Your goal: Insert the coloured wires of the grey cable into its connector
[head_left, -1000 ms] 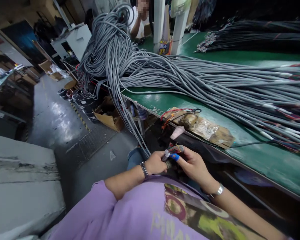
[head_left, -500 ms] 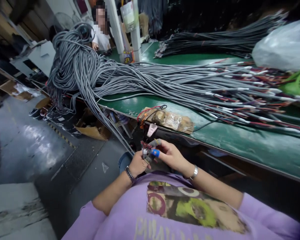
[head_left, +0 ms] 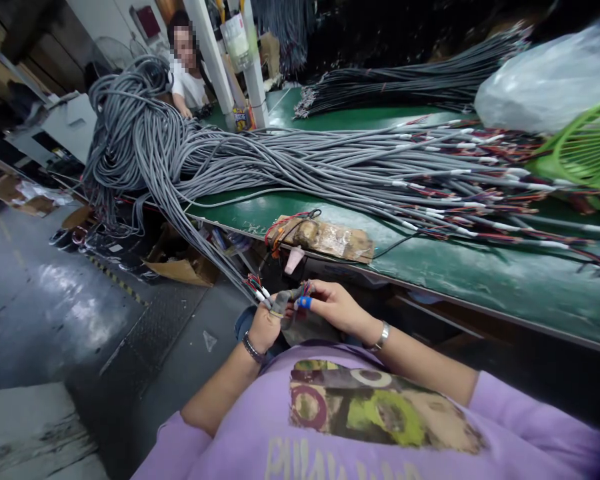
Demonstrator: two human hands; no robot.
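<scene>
My left hand [head_left: 266, 325] is closed around the ends of several grey cables [head_left: 225, 263] that hang down over the bench edge. White sleeves and thin coloured wires [head_left: 254, 283] stick up beside its thumb, which wears a grey finger cover. Close against it, my right hand [head_left: 333, 305] pinches thin dark and red wires [head_left: 307, 288] between thumb and forefinger. A blue band wraps the right thumb. Where these pinched wires join a cable is hidden by the fingers.
A large heap of grey cables [head_left: 280, 157] with stripped ends covers the green bench [head_left: 430, 273]. Near its edge lies a taped wooden block [head_left: 330, 239] with wires. Black cables [head_left: 395, 87], a plastic bag [head_left: 540, 87] and a green basket [head_left: 583, 150] stand behind. A person [head_left: 190, 80] sits beyond.
The wire bunch upright between my hands has parted: some ends now show at my left thumb, others in my right fingers. The whole view has shifted slightly.
</scene>
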